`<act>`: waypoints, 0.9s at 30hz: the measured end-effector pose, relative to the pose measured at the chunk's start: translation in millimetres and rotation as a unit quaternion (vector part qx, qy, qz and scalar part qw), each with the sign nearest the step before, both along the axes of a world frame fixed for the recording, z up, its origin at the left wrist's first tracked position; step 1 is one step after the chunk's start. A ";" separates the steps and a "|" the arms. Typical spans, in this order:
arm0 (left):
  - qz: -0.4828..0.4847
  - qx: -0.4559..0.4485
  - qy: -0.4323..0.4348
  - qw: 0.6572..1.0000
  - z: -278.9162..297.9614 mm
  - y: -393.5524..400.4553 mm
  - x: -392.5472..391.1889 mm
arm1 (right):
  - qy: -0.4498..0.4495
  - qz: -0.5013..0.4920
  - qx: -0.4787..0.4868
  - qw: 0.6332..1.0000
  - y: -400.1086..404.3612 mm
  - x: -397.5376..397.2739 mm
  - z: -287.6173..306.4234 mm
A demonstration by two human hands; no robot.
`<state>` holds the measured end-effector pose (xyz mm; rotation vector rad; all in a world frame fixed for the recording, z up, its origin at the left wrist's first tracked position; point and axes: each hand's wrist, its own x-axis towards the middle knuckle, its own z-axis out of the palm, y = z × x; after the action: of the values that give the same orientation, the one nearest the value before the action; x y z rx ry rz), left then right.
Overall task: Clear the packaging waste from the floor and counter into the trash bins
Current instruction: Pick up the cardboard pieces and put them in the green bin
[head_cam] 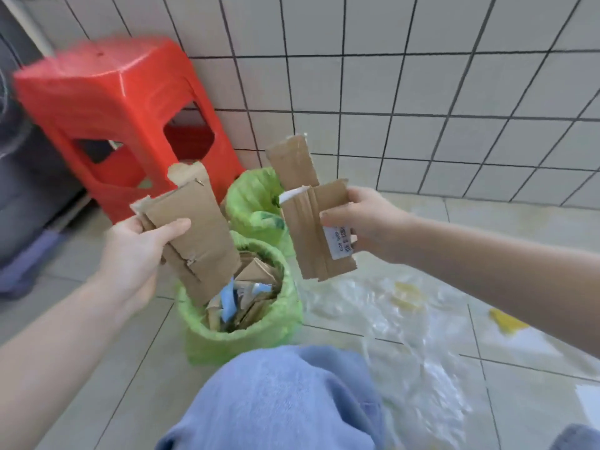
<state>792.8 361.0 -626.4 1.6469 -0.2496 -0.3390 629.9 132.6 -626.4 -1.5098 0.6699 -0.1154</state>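
The left hand [136, 251] pinches a torn cardboard piece [194, 235], thumb across its face and fingers behind it. The piece's long axis runs steeply down and right, and its lower end already dips over the rim of the near green-lined bin [240, 332]. The right hand [363, 222] clamps a second cardboard strip [311, 228], taped and carrying a white label; it hangs nearly upright, its lower edge above and just right of that bin's rim. The bin lies below and between both hands, and the left hand's piece is the closer to its mouth. The bin looks nearly full of cardboard scraps, so the next pieces probably need pressing in. A second green-lined bin [253, 196] stands behind the first, towards the red stool [117, 118]. Clear plastic film [406, 319] lies spread on the floor right of the bin, still to collect.
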 end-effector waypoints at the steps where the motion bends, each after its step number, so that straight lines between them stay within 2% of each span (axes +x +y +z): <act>1: 0.016 -0.004 0.006 1.000 -3.8 7.8 4.6 | -0.005 -0.002 0.013 1.000 8.3 11.5 -4.1; 9: 0.136 -0.005 0.047 0.990 -50.4 32.3 19.9 | 0.003 0.020 0.102 0.995 72.4 76.1 -51.4; 13: 0.160 0.001 0.039 0.986 -64.1 25.3 23.0 | 0.025 0.017 0.062 0.998 81.3 89.4 -80.8; 17: 0.151 0.026 -0.018 0.988 -72.0 16.2 24.0 | 0.025 0.028 0.036 0.999 77.5 97.7 -100.1; 21: 0.155 0.015 0.034 0.987 -95.0 15.2 27.2 | 0.008 0.054 0.020 0.998 74.4 103.8 -108.8; 24: 0.168 0.024 0.083 0.982 -114.8 10.5 26.3 | 0.028 0.111 -0.068 0.991 69.0 103.8 -119.5; 27: 0.169 0.070 0.051 0.982 -128.5 0.3 18.7 | 0.102 0.122 -0.181 0.971 64.3 99.8 -137.0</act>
<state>811.5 361.3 -754.9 1.7685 0.1338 -0.1835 729.7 196.9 -763.4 -1.9636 0.6418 0.1142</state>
